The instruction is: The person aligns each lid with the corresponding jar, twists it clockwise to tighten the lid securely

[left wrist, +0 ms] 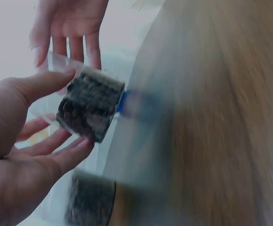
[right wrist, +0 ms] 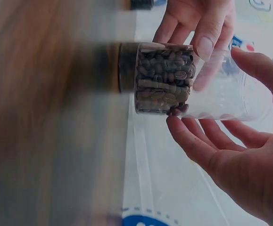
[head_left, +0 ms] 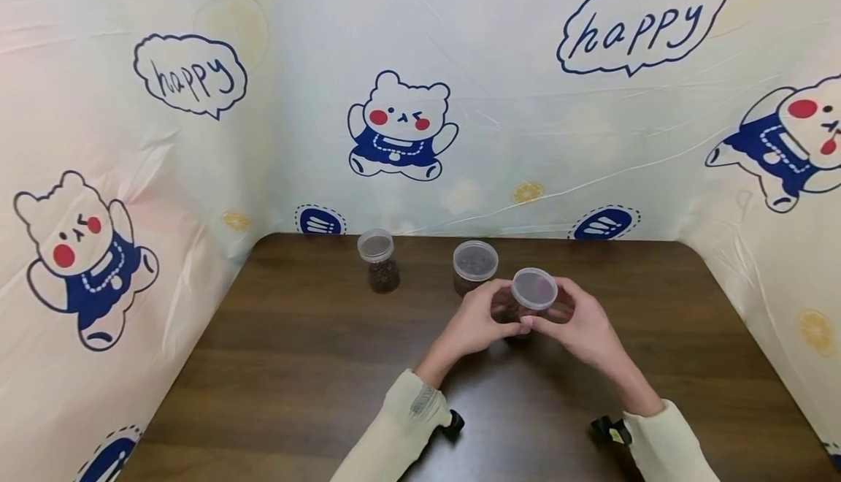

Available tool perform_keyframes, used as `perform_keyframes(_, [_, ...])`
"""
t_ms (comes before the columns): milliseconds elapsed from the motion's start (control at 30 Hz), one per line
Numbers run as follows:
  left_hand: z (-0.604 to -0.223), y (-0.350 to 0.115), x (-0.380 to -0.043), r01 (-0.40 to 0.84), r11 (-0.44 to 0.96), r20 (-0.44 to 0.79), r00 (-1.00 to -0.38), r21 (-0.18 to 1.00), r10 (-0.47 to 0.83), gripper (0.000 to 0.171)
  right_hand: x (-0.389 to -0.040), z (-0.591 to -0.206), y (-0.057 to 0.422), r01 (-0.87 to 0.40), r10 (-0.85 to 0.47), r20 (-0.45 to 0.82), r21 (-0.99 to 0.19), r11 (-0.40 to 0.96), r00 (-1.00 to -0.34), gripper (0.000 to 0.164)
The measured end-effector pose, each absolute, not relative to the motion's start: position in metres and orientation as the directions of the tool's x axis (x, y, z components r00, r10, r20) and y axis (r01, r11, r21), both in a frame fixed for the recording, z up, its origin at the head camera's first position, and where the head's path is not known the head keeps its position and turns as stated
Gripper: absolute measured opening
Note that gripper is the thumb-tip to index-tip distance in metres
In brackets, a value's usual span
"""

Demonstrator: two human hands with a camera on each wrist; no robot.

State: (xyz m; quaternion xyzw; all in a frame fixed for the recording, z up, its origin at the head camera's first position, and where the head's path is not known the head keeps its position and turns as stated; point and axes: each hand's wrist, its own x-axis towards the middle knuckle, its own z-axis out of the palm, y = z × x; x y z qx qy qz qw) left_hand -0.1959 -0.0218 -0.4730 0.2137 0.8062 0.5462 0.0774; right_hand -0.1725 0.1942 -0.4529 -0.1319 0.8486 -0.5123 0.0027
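Note:
A clear plastic jar [head_left: 534, 289] with a pale translucent lid is between my two hands, right of the table's middle. Dark coffee beans [right wrist: 164, 75] fill roughly its lower half. My left hand [head_left: 474, 321] grips the jar's left side with thumb and curled fingers. On the opposite side my right hand [head_left: 588, 329] holds it, the thumbs meeting at the front. The right wrist view shows the jar's bottom close over the tabletop. Just behind my left hand stands a second lidded jar [head_left: 475, 259], its lower part partly covered by that hand.
A third jar [head_left: 379, 263] of dark beans stands farther left near the back edge of the brown wooden table [head_left: 296, 365]. A printed cloth [head_left: 499, 139] with cartoon bears hangs behind the table and along both sides.

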Motion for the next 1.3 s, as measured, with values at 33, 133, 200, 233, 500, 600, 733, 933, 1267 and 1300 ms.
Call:
perform_keyframes(33, [-0.473, -0.017, -0.198, 0.264, 0.321, 0.112, -0.899, 0.909, 0.423, 0.064, -0.174, -0.453, 0.198, -0.216, -0.223, 0.128, -0.872, 0.438, -0.966, 0.068])
perform_keyframes(133, [-0.472, -0.004, -0.203, 0.275, 0.352, 0.115, -0.903, 0.895, 0.413, 0.064, -0.179, -0.452, 0.208, -0.211, -0.213, 0.127, -0.874, 0.439, -0.969, 0.068])
perform_keyframes(200, [-0.471, 0.004, -0.208, 0.276, 0.370, 0.109, -0.904, 0.887, 0.413, 0.064, -0.183, -0.451, 0.215, -0.208, -0.203, 0.130, -0.879, 0.430, -0.971, 0.067])
perform_keyframes(233, [-0.470, 0.008, -0.210, 0.278, 0.375, 0.108, -0.903, 0.884, 0.416, 0.064, -0.184, -0.451, 0.219, -0.207, -0.197, 0.133, -0.880, 0.428, -0.971, 0.067])
perform_keyframes(500, [-0.471, 0.032, -0.225, 0.304, 0.382, 0.120, -0.892, 0.873, 0.437, 0.063, -0.191, -0.450, 0.241, -0.188, -0.163, 0.127, -0.873, 0.449, -0.978, 0.067])
perform_keyframes(600, [-0.473, 0.040, -0.232, 0.303, 0.406, 0.117, -0.899, 0.862, 0.422, 0.065, -0.196, -0.451, 0.247, -0.174, -0.146, 0.117, -0.862, 0.476, -0.982, 0.068])
perform_keyframes(733, [-0.477, 0.051, -0.242, 0.287, 0.420, 0.103, -0.907, 0.861, 0.408, 0.067, -0.205, -0.453, 0.256, -0.153, -0.121, 0.105, -0.840, 0.520, -0.987, 0.069])
perform_keyframes(933, [-0.481, 0.064, -0.256, 0.249, 0.406, 0.077, -0.916, 0.879, 0.395, 0.067, -0.220, -0.457, 0.268, -0.144, -0.107, 0.101, -0.823, 0.549, -0.989, 0.071])
perform_keyframes(1267, [-0.491, 0.084, -0.273, 0.159, 0.384, 0.039, -0.952, 0.909, 0.302, 0.064, -0.239, -0.467, 0.276, -0.088, -0.067, 0.061, -0.827, 0.555, -0.996, 0.073])
perform_keyframes(1300, [-0.491, 0.085, -0.274, 0.159, 0.386, 0.040, -0.954, 0.909, 0.299, 0.064, -0.240, -0.468, 0.277, -0.081, -0.058, 0.059, -0.827, 0.556, -0.997, 0.073])
